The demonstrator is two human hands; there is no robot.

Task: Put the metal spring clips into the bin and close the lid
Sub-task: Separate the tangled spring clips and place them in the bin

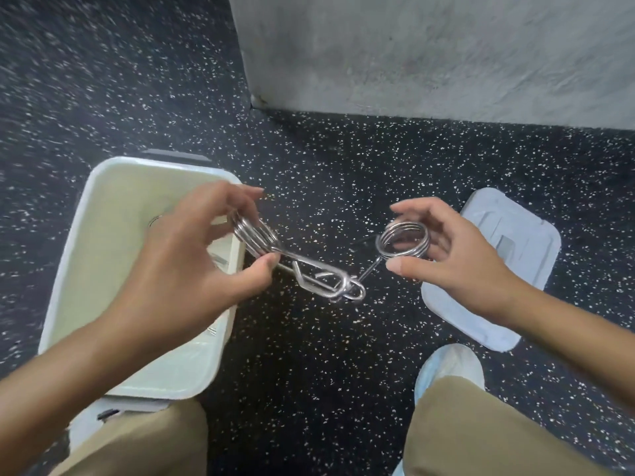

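Observation:
My left hand (192, 255) grips the coil of one metal spring clip (261, 240) above the right rim of the open pale bin (65, 269). My right hand (443, 249) holds the coil of a second spring clip (403, 239) over the floor. The long handles of the two clips meet and look hooked together (338, 283) between my hands. At least one more clip lies in the bin, mostly hidden behind my left hand. The grey-blue lid (494, 266) lies flat on the floor to the right, apart from the bin.
The floor is black rubber with white speckles. A grey concrete wall (429, 53) stands behind, its corner near the middle top. My knees in tan trousers (481, 431) fill the bottom edge, with a covered shoe (450, 365) just below the lid.

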